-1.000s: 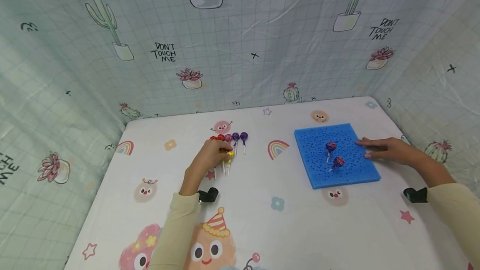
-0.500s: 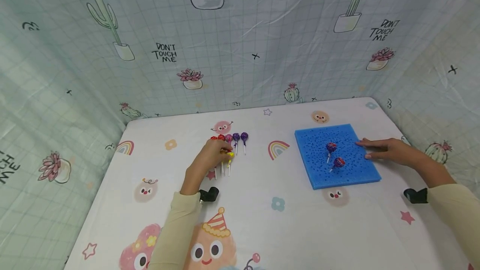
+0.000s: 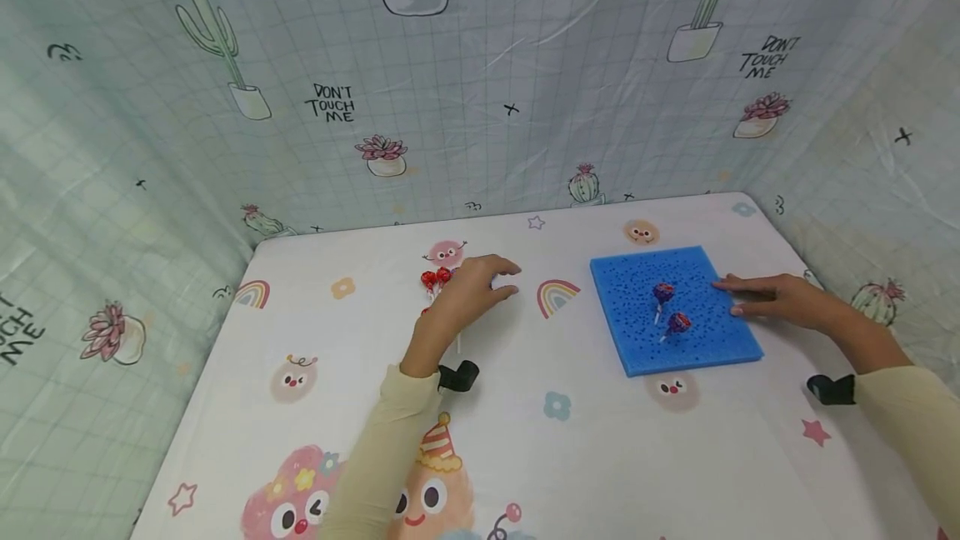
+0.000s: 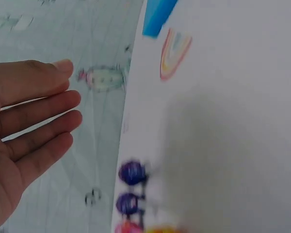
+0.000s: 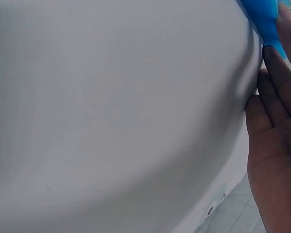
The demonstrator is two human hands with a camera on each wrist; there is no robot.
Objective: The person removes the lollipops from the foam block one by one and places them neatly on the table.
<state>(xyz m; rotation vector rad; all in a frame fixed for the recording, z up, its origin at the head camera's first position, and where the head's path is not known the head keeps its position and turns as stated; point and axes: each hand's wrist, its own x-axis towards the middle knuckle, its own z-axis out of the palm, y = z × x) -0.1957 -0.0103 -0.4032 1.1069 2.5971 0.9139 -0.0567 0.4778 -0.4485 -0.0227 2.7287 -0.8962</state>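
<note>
My left hand (image 3: pixel 468 294) is over the group of lollipops on the left of the table, its fingers loosely bent toward the right with nothing held. Red lollipops (image 3: pixel 443 275) show beside it in the head view; the others are mostly hidden beneath the hand. The left wrist view shows a purple lollipop (image 4: pixel 132 172) on the table below the hand. On the right, the fairly straight fingers of my right hand (image 3: pixel 783 302) touch the right edge of a blue foam board (image 3: pixel 630 340) dotted with small holes. Two purple-and-red lollipops (image 3: pixel 663 292) with white sticks are on this board.
A white tablecloth (image 3: pixel 510 407) with cartoon prints covers the table. Behind and at both sides hangs a pale green curtain (image 3: pixel 465 73) printed with cacti. A printed rainbow (image 3: pixel 558 298) lies between the lollipop group and the board.
My left hand has moved right and slightly up from the yellow lollipops, and its fingers have spread apart. The right hand and the foam board have stayed in place.
</note>
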